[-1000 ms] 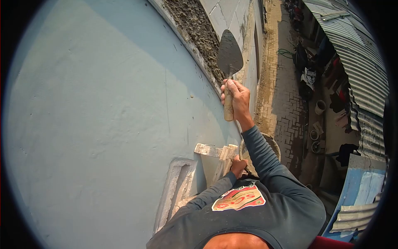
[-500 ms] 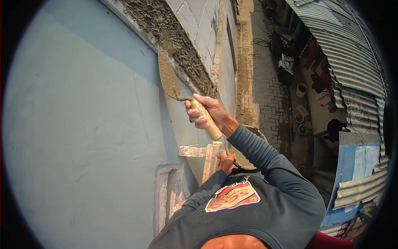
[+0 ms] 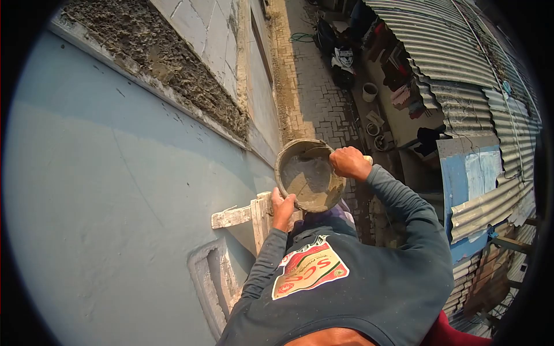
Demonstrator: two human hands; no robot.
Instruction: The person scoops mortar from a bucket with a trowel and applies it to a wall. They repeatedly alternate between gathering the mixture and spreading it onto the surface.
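Head view: round, mortar-caked bowl (image 3: 309, 176)

- The shirt (image 3: 375, 282) was dark grey-blue with a round neckline.
- The sleeves (image 3: 404, 202) were long, close-fitting and reached the wrists.
- The chest print (image 3: 309, 268) was shield-shaped: red, white and green, yellow-edged, with red lettering.
- The left hand (image 3: 283, 205) and the right hand (image 3: 349, 162) were bare.
- Red cloth (image 3: 441, 335) showed below the shirt.
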